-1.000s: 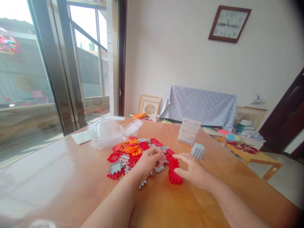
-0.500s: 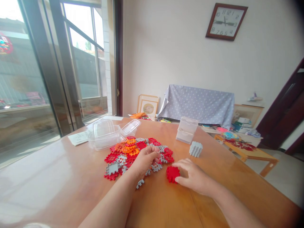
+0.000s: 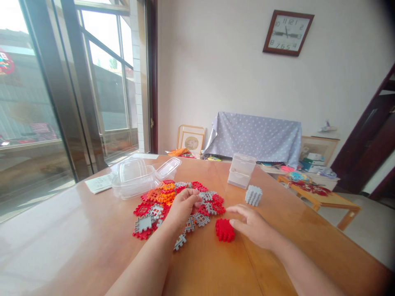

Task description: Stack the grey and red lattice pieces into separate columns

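A small stack of red interlocking plastic tiles point(image 3: 224, 230) sits on the wooden table in front of me. Just to its right is my right hand point(image 3: 251, 225), fingers apart and holding nothing; its thumb is at the stack's upper right edge, and I cannot tell if they touch. My left hand point(image 3: 184, 205) reaches over a loose pile of red, grey and orange tiles point(image 3: 143, 224). Its fingers are pinched together, and whatever may be between them is hidden. A neat grey tile stack point(image 3: 254, 195) stands beyond my right hand.
An upright clear plastic box point(image 3: 241, 172) stands behind the grey stack. Clear plastic containers point(image 3: 132, 183) and a paper sheet point(image 3: 99, 183) lie on the table's far left. A low wooden stool point(image 3: 321, 200) is off the right edge.
My right hand's fingers have drawn slightly away from the red stack, leaving more of it visible. My left hand stays over the pile. The view has shifted slightly.
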